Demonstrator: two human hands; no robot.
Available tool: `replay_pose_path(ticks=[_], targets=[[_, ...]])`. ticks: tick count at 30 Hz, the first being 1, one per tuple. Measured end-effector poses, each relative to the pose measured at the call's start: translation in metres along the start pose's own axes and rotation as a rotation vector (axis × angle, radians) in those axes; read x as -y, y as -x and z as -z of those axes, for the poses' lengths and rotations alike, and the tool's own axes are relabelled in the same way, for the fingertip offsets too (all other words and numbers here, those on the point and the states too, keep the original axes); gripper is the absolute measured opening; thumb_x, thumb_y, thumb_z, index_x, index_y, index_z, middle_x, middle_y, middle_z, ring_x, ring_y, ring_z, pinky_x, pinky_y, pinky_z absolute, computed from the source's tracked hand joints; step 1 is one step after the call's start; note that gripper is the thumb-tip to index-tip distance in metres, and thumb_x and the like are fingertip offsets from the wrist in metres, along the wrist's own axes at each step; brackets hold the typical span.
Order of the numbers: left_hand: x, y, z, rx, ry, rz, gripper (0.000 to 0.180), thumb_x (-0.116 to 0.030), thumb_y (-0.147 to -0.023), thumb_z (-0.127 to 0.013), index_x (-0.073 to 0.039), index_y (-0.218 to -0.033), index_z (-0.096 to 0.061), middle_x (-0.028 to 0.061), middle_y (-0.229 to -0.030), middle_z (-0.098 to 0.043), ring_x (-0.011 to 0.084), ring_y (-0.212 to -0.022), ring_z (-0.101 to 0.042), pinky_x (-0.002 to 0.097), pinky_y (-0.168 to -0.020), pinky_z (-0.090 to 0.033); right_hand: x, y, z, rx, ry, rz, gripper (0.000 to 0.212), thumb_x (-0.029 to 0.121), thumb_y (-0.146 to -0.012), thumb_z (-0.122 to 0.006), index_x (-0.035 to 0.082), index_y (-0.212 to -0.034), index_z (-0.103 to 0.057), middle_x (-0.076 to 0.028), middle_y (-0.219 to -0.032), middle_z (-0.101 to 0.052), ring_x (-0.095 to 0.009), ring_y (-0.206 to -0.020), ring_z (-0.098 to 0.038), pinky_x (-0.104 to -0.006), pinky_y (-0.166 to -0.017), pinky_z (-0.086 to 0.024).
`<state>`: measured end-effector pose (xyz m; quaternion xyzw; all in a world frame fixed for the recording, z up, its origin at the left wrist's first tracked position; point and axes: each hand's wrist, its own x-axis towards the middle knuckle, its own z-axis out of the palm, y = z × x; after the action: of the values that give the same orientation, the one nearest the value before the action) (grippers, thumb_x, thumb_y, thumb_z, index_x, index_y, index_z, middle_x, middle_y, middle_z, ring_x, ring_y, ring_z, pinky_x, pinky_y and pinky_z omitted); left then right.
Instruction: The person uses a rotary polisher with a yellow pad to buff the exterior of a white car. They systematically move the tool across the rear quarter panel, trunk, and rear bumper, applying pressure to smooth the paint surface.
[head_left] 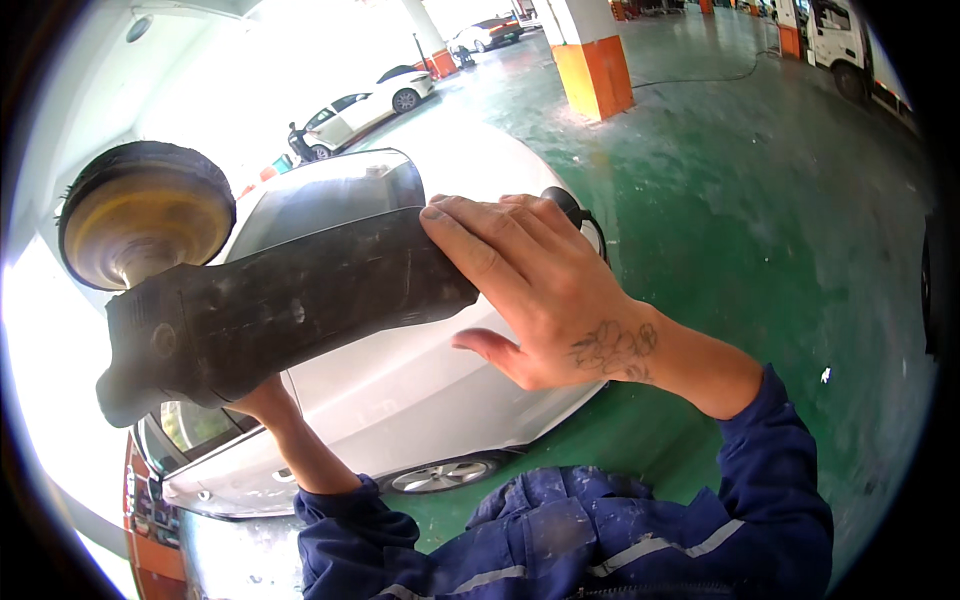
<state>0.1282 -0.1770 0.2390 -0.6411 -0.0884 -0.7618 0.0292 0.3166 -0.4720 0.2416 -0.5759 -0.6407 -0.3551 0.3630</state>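
A polisher [330,290] with a long black body is raised in front of me, above a silver-white car [400,400]. Its round yellowish pad [150,220], dark around the rim, faces up at the far left. My left hand [262,398] reaches under the tool's head end and supports it; its fingers are hidden behind the body. Over the rear end lies my right hand [535,285], fingers bent across the top and thumb held apart below. A black cord [597,232] shows just beyond that hand.
A wheel [440,475] of the near car stands close to my front. Behind it are an orange and white pillar [592,75], another white car [350,115] and a white truck [838,45]. The floor [720,250] is glossy green.
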Motion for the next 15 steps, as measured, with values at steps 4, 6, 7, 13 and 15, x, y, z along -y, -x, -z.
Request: replay_pose_path(ticks=[4, 6, 7, 13, 15], targets=[[0.005, 0.002, 0.007, 0.005, -0.038, -0.046, 0.065, -0.019, -0.079, -0.084, -0.011, -0.138, -0.058, 0.0064, -0.133, -0.067, 0.0227, -0.126, -0.062, 0.0402, -0.114, -0.04, 0.002, -0.008, 0.0, -0.084, 0.079, 0.082, 0.081, 0.02, -0.068, -0.086, -0.012, -0.134, -0.051, -0.023, -0.122, -0.061, -0.031, -0.101, -0.063, -0.0421, -0.088, -0.048], [0.008, 0.005, 0.009, 0.013, -0.034, 0.006, 0.066, -0.018, -0.078, -0.084, -0.01, -0.138, -0.058, 0.0062, -0.133, -0.067, 0.0226, -0.125, -0.062, 0.0402, -0.114, -0.04, 0.003, -0.009, 0.0, -0.11, 0.098, 0.106, 0.074, 0.018, -0.07, -0.084, -0.013, -0.13, -0.054, -0.023, -0.118, -0.063, -0.03, -0.096, -0.065, -0.0401, -0.083, -0.05], [0.007, 0.008, 0.008, 0.001, 0.044, 0.081, 0.066, -0.017, -0.078, -0.084, -0.009, -0.138, -0.058, 0.0062, -0.133, -0.067, 0.0225, -0.124, -0.063, 0.0403, -0.114, -0.041, 0.003, -0.009, 0.001, -0.113, 0.109, 0.118, 0.07, 0.017, -0.071, -0.083, -0.013, -0.128, -0.056, -0.024, -0.116, -0.064, -0.03, -0.094, -0.066, -0.0392, -0.081, -0.051], [-0.001, 0.014, 0.008, -0.065, 0.432, 0.367, 0.068, -0.013, -0.078, -0.085, -0.007, -0.139, -0.056, 0.0064, -0.134, -0.066, 0.0219, -0.123, -0.063, 0.0395, -0.112, -0.042, 0.0, -0.008, -0.004, -0.131, 0.187, 0.19, 0.068, 0.015, -0.069, -0.08, -0.016, -0.126, -0.057, -0.03, -0.119, -0.064, -0.031, -0.087, -0.067, -0.0394, -0.08, -0.053], [-0.001, 0.014, 0.008, -0.084, 0.517, 0.422, 0.068, -0.012, -0.078, -0.085, -0.007, -0.139, -0.055, 0.0067, -0.134, -0.066, 0.022, -0.123, -0.063, 0.0394, -0.112, -0.043, 0.001, -0.007, 0.0, -0.102, 0.197, 0.194, 0.076, 0.017, -0.064, -0.083, -0.016, -0.128, -0.056, -0.031, -0.125, -0.063, -0.032, -0.088, -0.067, -0.0408, -0.082, -0.054]])
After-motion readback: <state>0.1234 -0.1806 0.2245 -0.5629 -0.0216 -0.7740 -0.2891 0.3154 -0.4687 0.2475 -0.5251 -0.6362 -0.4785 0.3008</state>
